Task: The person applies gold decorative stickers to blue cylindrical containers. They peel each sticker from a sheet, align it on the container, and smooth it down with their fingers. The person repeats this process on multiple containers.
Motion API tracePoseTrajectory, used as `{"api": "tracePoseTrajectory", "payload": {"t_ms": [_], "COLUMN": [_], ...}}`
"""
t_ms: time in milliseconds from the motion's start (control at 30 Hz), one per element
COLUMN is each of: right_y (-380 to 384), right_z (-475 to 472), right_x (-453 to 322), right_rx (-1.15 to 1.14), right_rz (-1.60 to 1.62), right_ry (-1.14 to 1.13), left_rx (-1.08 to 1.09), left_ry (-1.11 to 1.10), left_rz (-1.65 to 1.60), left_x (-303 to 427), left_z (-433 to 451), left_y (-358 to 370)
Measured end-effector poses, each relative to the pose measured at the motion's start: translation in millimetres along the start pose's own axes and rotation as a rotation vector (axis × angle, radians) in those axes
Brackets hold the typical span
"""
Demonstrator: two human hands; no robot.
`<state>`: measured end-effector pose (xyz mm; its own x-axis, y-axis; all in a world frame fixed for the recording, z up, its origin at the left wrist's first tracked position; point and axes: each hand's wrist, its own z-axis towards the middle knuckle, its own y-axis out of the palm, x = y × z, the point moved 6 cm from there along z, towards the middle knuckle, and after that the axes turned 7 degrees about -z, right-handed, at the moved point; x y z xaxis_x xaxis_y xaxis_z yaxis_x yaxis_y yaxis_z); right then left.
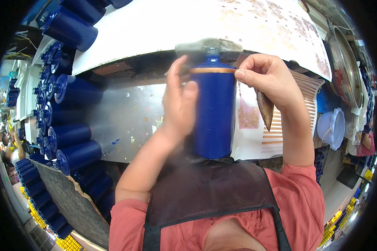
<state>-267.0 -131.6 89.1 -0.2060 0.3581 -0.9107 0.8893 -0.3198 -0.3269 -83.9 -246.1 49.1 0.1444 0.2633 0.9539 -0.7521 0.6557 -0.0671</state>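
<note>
A dark blue bottle (214,116) with a clear threaded neck lies in front of me, its base near my apron and its neck pointing away. Around its shoulder runs a narrow copper-coloured band (213,70). My right hand (267,77) has thumb and fingertips at the band's right end. Tucked in that same hand is a pointed brown tool (265,111), its tip hanging downward; its material is unclear. Alongside the bottle's left side is my left hand (179,103), slightly blurred, fingers apart and holding nothing. Whether it touches the bottle cannot be told.
Many blue bottles (77,153) lie stacked at left. A sheet of copper-coloured strips (301,103) and a pink-and-gold decal (249,116) lie at right. Beyond the neck, a grey cloth (188,50) sits on the white worktop's edge (128,40). A pale bucket (328,128) stands far right.
</note>
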Motion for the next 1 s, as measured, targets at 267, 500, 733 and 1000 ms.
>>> {"api": "tracePoseTrajectory", "payload": {"t_ms": [267,500,733,1000], "right_y": [-1.3,-0.5,0.1,5.3], "right_z": [-10.0,-3.0,4.4,0.9], "right_x": [-16.2,-5.1,8.7,3.1], "right_rx": [0.013,0.050,0.032,0.069], "right_rz": [0.079,0.019,0.039,0.050], "right_ry": [-0.047,-0.028,0.014,-0.023], "left_rx": [0.112,0.095,0.027,-0.004], "left_ry": [-0.161,-0.205,-0.151,0.095], "left_rz": [-0.170,-0.261,0.121,0.277], "left_x": [9.6,15.9,29.4,35.9], "left_z": [10.5,18.8,9.0,0.9], "left_y": [-3.2,4.6,7.4,10.1]}}
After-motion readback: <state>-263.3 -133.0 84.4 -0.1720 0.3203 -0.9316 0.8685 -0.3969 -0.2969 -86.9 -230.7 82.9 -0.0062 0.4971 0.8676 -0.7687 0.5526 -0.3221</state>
